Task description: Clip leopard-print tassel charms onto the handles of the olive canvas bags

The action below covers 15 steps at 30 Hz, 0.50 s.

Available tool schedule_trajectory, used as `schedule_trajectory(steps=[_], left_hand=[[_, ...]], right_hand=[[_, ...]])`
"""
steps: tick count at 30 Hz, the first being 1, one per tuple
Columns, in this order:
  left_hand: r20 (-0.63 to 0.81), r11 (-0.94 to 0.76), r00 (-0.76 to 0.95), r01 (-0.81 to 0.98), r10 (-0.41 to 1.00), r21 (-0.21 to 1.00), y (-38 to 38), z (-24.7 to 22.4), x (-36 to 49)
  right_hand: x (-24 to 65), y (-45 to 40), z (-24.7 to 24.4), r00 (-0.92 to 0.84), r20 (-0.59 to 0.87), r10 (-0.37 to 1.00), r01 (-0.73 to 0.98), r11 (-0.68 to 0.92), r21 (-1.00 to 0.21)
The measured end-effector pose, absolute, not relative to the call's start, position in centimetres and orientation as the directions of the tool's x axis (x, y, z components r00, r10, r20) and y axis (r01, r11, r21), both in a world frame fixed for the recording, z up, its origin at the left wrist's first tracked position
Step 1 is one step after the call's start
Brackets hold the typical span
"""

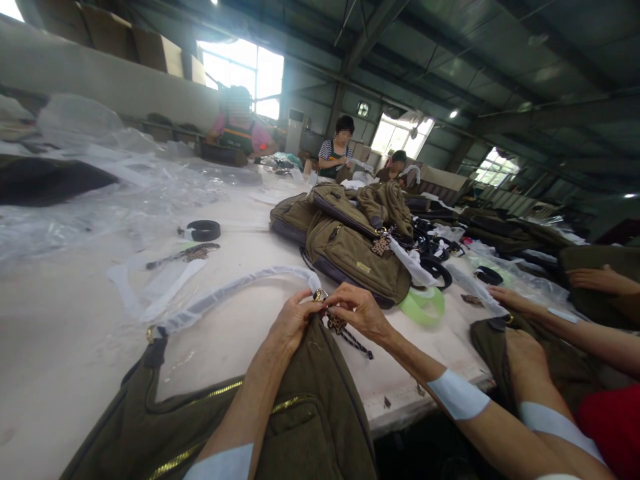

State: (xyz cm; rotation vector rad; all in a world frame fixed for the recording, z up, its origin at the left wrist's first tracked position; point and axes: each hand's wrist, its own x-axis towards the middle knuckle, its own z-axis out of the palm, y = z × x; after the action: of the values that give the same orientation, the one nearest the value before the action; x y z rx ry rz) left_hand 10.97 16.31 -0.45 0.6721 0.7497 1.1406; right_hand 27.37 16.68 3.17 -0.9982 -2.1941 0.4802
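Olive canvas shoulder bag (320, 427) against me, brass swivel clasp (320, 295) pinched between my hands.

My left hand (293, 325) and right hand (357, 312) meet above the bag at 12 o'clock, fingers (334, 292) together on the clasp, though my hands partly hide the grip. The film-wrapped strap (225, 300) arcs toward 9 o'clock, its far end joined at a brass ring (151, 334); the film remains on, and the clasp end shows no visible fastening. A leopard-print tag (336, 324) hangs beneath my fingers. Open white tabletop (65, 347) lies at 9 o'clock, the table edge (425, 407) runs off toward 4 o'clock, and a pile of olive bags (350, 253) sits just beyond my hands at 12 o'clock.
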Motion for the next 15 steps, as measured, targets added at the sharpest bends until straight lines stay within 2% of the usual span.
schedule_trajectory(steps=[5, 11, 15], left_hand=[[-0.198, 0.299, 0.239, -0.532, 0.951, 0.792, 16.2, 0.0, 10.9], [-0.224, 0.330, 0.263, -0.494, 0.938, 0.804, 16.5, -0.3, 10.9], [-0.248, 0.333, 0.231, -0.501, 0.941, 0.799, 16.6, -0.6, 10.9]], right_hand=[[27.6, 16.7, 3.2, -0.564, 0.389, 0.729, 0.516, 0.678, -0.523], [27.9, 17.0, 3.0, -0.666, 0.427, 0.611, 0.467, 0.789, -0.401], [28.0, 17.3, 2.2, -0.647, 0.436, 0.626, 0.469, 0.777, -0.420]])
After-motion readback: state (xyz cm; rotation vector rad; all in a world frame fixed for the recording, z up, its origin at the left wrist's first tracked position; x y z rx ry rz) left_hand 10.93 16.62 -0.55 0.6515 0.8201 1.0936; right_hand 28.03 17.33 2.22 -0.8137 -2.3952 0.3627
